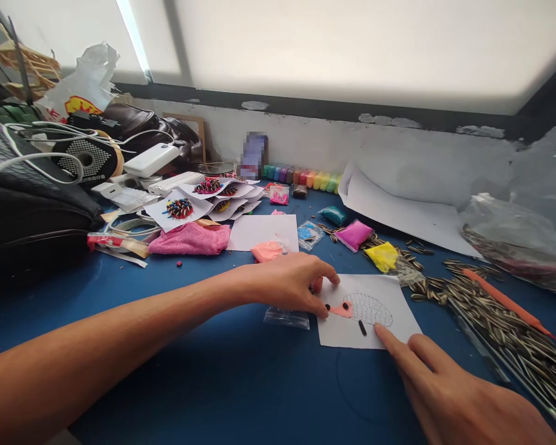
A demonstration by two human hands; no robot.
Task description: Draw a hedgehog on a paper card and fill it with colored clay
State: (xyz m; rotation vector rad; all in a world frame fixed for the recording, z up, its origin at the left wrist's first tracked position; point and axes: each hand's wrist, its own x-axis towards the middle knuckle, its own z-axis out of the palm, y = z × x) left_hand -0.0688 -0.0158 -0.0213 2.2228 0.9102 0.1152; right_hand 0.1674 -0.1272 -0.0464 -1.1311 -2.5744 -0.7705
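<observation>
A white sheet of paper (352, 340) lies on the blue table, bearing a pencilled oval (370, 309) filled with small marks. At the oval's left sits a flat salmon-pink clay piece (340, 310) with a black dot on it and another black dot at its tip. Below the oval rests a short black clay strip (362, 327). My left hand (296, 281) spans the sheet's left edge, thumb and index finger apart and touching the paper; its other fingers are partly hidden. My right hand (449, 383) touches the paper by the oval's lower right with its index finger stretched out.
Striped sunflower seeds (505, 309) and an orange pen (509, 303) lie at right. Behind the sheet are yellow (382, 256) and magenta clay packets (354, 235). Decorated paper cards (178, 213), a pink cloth (189, 239) and a black bag (32, 216) are at left.
</observation>
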